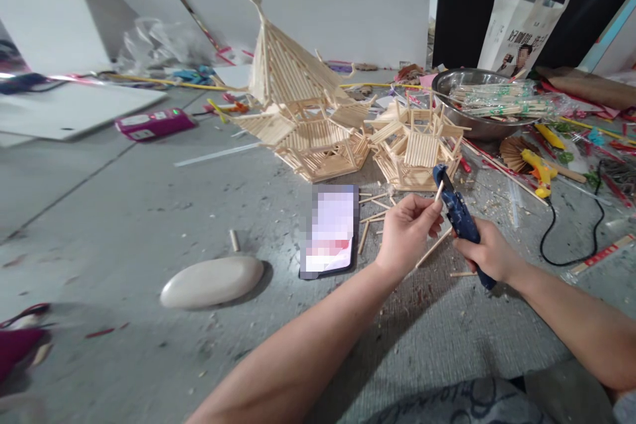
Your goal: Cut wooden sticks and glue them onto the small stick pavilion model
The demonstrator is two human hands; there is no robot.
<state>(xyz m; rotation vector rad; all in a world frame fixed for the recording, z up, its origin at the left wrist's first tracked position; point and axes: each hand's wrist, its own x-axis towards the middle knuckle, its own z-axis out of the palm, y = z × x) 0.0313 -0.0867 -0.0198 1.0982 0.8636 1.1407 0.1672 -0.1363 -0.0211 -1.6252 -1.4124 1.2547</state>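
My left hand (407, 228) pinches a short wooden stick (439, 191), its tip raised toward the nozzle of a blue glue gun (458, 213). My right hand (489, 253) is wrapped round the glue gun's handle, nozzle pointing up and left at the stick. Just beyond my hands stand two chopstick models: a tall pagoda-like one (298, 106) and a lower frame (417, 149). Loose sticks (370, 218) lie on the floor beside a phone (330, 228).
A smooth pale stone (211, 281) lies at the left. A metal bowl (450, 83) holding packed chopsticks sits at the back right, with a yellow glue gun (539, 169), a black cable (571, 238), a white tote bag (527, 20) and a pink box (154, 122).
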